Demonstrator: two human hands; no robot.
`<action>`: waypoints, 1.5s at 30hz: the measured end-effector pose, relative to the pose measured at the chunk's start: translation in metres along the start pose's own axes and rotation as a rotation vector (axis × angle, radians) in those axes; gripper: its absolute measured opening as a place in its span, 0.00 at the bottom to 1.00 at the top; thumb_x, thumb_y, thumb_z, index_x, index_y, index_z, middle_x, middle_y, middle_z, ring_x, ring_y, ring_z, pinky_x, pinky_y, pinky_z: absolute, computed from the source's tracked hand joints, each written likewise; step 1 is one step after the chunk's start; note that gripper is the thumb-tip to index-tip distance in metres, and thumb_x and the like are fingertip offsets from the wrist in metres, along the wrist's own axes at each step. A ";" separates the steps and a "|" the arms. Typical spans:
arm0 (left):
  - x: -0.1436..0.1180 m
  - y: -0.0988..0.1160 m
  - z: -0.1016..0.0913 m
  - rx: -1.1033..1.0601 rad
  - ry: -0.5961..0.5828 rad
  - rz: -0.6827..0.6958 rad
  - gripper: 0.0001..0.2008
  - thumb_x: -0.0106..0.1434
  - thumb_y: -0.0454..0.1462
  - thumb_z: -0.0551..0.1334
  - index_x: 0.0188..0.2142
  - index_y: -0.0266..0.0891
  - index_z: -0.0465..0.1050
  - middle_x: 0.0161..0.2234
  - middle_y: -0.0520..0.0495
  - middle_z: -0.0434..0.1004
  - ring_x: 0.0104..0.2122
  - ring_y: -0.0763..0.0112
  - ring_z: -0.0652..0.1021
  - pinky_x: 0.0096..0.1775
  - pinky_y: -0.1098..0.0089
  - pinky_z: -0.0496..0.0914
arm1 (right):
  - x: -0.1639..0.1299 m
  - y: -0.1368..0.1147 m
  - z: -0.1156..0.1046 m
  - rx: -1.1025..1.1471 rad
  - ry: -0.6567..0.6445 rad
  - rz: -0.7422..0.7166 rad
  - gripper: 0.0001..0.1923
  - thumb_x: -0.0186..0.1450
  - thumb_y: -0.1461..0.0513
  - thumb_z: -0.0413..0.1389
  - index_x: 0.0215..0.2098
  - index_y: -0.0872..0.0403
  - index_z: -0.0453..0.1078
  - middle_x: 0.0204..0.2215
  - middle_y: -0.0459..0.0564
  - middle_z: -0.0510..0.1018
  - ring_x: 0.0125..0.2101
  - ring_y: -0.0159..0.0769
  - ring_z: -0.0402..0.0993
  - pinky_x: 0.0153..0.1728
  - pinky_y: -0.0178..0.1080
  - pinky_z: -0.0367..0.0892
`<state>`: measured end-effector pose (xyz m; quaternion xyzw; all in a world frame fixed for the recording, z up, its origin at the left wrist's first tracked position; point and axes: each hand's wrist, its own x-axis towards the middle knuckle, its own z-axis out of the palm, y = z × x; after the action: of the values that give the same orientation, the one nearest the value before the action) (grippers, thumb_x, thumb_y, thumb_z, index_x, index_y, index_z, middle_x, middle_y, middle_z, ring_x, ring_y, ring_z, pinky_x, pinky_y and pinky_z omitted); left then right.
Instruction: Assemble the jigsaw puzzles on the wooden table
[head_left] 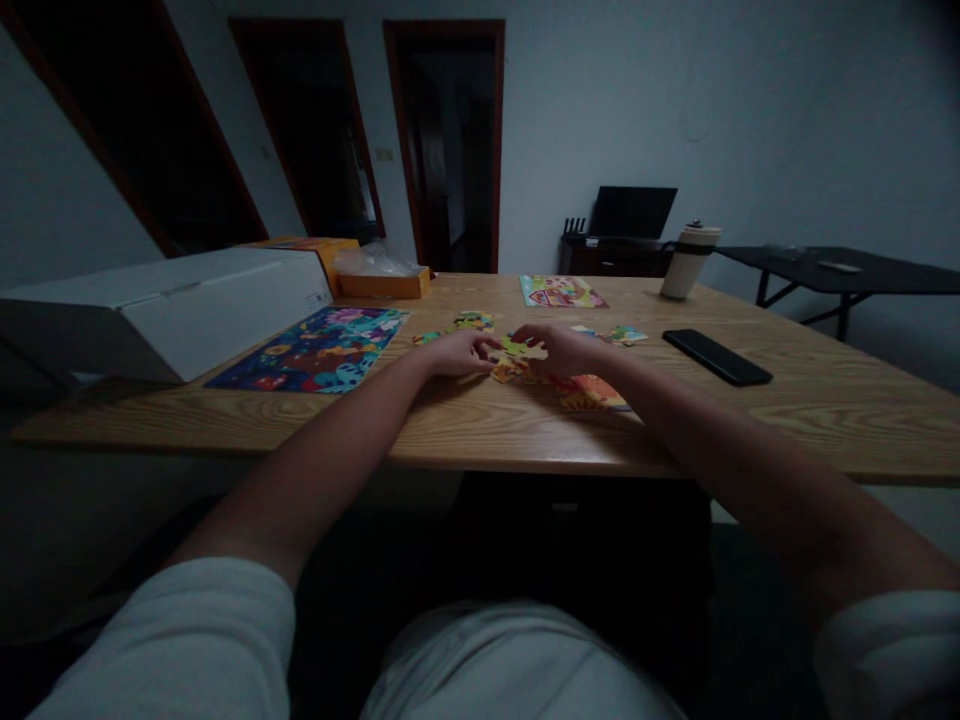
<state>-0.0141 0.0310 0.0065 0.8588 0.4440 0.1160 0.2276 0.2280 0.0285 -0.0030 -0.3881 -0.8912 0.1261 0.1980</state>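
Observation:
Both of my hands meet over loose jigsaw puzzle pieces near the middle of the wooden table (465, 430). My right hand (564, 350) is curled round a yellow-green puzzle piece (521, 348), its fingers bent down over it. From the other side, my left hand (459, 354) has its fingers curled with the tips at that piece's left edge; whether it grips a piece of its own is hard to see. Orange-yellow puzzle pieces (511, 371) lie just below. An orange-red puzzle section (592, 392) rests flat under my right forearm.
A dark blue picture puzzle (319, 350) lies left, beside a white box (225, 300) and an orange tray (382, 285) with clear plastic. More pieces (626, 335), a pink picture (562, 291), a black phone (716, 357) and a white tumbler (690, 262) are behind and right.

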 end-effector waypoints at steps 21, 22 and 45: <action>-0.013 -0.049 -0.042 0.342 0.213 -0.228 0.20 0.60 0.39 0.61 0.51 0.40 0.77 0.48 0.42 0.79 0.45 0.61 0.77 0.46 0.68 0.67 | -0.028 0.069 -0.031 -0.118 0.232 0.457 0.19 0.63 0.61 0.57 0.52 0.58 0.75 0.48 0.57 0.79 0.40 0.39 0.76 0.38 0.34 0.66; -0.012 -0.051 -0.041 0.363 0.189 -0.254 0.21 0.59 0.40 0.62 0.52 0.41 0.76 0.49 0.42 0.79 0.46 0.60 0.77 0.47 0.68 0.67 | -0.031 0.077 -0.033 -0.135 0.256 0.518 0.19 0.63 0.62 0.56 0.52 0.59 0.74 0.48 0.58 0.79 0.40 0.39 0.76 0.38 0.34 0.66; -0.007 -0.059 -0.037 0.244 0.145 -0.222 0.33 0.52 0.45 0.69 0.57 0.43 0.69 0.55 0.43 0.73 0.48 0.60 0.76 0.49 0.66 0.68 | -0.030 0.106 -0.018 -0.270 0.124 0.611 0.27 0.60 0.47 0.58 0.53 0.52 0.75 0.44 0.57 0.81 0.43 0.48 0.76 0.42 0.42 0.67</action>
<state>-0.0747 0.0655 0.0093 0.8152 0.5621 0.0970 0.1005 0.3232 0.0780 -0.0344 -0.6667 -0.7288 0.0367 0.1517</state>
